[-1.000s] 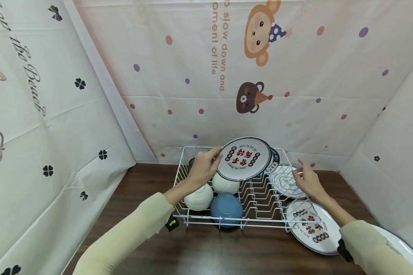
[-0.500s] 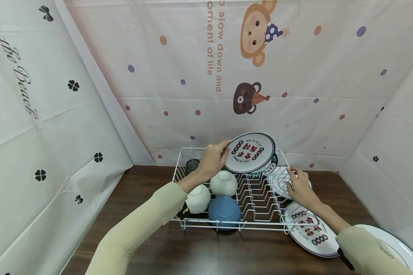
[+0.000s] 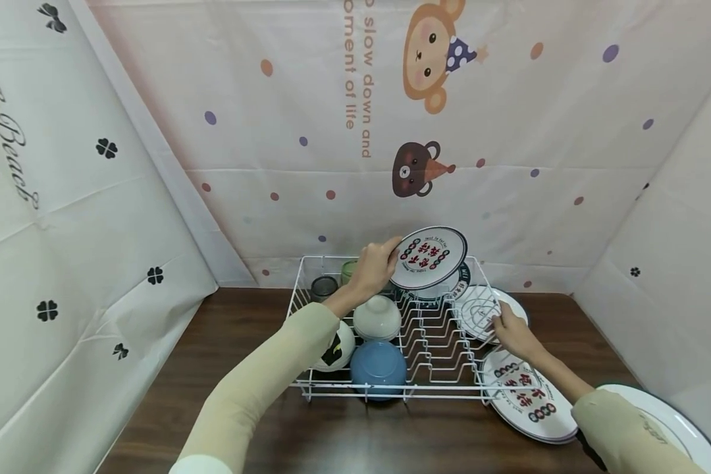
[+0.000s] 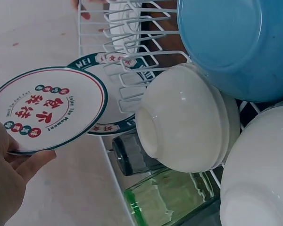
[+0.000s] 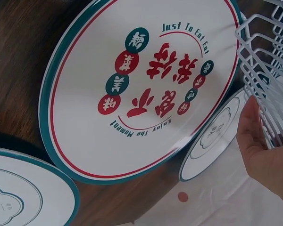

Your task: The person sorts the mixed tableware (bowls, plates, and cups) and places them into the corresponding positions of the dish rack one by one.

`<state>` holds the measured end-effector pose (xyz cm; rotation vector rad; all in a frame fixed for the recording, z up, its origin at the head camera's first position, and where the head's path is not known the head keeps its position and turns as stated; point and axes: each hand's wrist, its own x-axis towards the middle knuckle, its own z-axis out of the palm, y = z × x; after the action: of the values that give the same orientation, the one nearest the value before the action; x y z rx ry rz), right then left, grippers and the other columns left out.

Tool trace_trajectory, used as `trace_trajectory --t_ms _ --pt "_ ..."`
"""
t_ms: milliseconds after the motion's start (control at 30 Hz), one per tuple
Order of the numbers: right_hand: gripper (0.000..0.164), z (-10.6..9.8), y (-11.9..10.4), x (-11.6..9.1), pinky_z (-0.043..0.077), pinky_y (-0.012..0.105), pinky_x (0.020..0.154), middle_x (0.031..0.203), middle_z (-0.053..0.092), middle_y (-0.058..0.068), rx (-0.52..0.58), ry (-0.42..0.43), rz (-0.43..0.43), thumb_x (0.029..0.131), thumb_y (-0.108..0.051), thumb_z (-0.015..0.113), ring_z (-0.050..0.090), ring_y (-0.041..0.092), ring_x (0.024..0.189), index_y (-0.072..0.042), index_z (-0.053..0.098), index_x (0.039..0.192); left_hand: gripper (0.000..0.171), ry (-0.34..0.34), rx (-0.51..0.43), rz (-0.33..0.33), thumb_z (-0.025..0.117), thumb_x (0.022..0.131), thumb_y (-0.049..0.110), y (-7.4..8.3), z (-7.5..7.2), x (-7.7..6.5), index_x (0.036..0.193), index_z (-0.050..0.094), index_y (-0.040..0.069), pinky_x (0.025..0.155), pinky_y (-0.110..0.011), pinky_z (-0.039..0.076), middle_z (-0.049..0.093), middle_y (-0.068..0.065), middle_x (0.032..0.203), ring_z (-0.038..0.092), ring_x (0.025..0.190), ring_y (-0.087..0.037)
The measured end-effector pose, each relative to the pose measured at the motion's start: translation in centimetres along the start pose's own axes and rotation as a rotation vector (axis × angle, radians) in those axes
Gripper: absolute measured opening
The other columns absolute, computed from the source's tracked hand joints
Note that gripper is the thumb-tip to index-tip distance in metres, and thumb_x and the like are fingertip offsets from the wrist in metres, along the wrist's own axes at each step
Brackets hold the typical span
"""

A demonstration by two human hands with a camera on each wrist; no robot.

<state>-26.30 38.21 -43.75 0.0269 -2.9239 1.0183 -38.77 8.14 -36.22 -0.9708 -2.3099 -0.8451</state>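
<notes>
Held by its edge in my left hand point(image 3: 374, 270) is a round white plate point(image 3: 429, 257) with red characters and a dark green rim. In the left wrist view, that plate point(image 4: 52, 110) is tilted in front of a green-rimmed plate point(image 4: 96, 127) standing in the rack. My right hand point(image 3: 514, 334) grips the right side of the white wire dish rack point(image 3: 444, 397); in the right wrist view the thumb presses the wires from outside. The rack's left half holds a blue bowl point(image 3: 379, 365), white bowls point(image 3: 376, 316), a dark cup point(image 3: 323, 288) and a green glass point(image 4: 165, 193).
Right of the rack, a small white plate point(image 3: 512, 306) and a larger red-printed plate point(image 3: 530, 395) lie on the brown table point(image 3: 308, 438). Another white plate point(image 3: 681, 421) lies at the far right. Printed cloth walls point(image 3: 255, 145) stand behind and at both sides.
My left hand has carried the plate right and toward the rack's back, in front of the standing plate. My right hand has come down onto the rack's right side and grips it.
</notes>
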Motion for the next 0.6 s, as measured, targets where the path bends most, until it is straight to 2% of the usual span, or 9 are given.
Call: trace_trajectory --t_ms 267,367,600 --pt "0.050 0.2 -0.2 0.1 0.051 0.032 0.060 0.106 0.065 0.034 -0.008 -0.001 0.026 0.108 -0.006 0.030 0.067 0.029 0.081 0.021 0.019 0.149 0.031 -0.096 -0.006 -0.025 0.053 0.105 0.008 -0.4 1.0 0.1 0.133 0.066 0.005 0.049 -0.015 0.029 0.076 -0.011 0.082 0.045 0.048 -0.007" --pt "0.049 0.1 -0.3 0.2 0.051 0.033 0.062 0.107 0.065 0.036 -0.018 0.019 0.017 0.108 -0.006 0.033 0.067 0.029 0.081 0.021 0.022 0.148 0.031 -0.100 -0.016 -0.025 0.053 0.105 0.008 -0.4 1.2 0.2 0.133 0.066 0.005 0.049 -0.015 0.028 0.075 -0.011 0.081 0.042 0.047 -0.006" --pt "0.050 0.2 -0.3 0.1 0.056 0.037 0.060 0.105 0.064 0.035 0.046 -0.004 0.034 0.108 -0.006 0.031 0.068 0.028 0.079 0.022 0.018 0.148 0.032 -0.146 -0.016 -0.040 0.053 0.105 0.007 -0.2 1.6 0.3 0.134 0.065 0.004 0.047 -0.013 0.028 0.078 -0.013 0.087 0.040 0.044 -0.004"
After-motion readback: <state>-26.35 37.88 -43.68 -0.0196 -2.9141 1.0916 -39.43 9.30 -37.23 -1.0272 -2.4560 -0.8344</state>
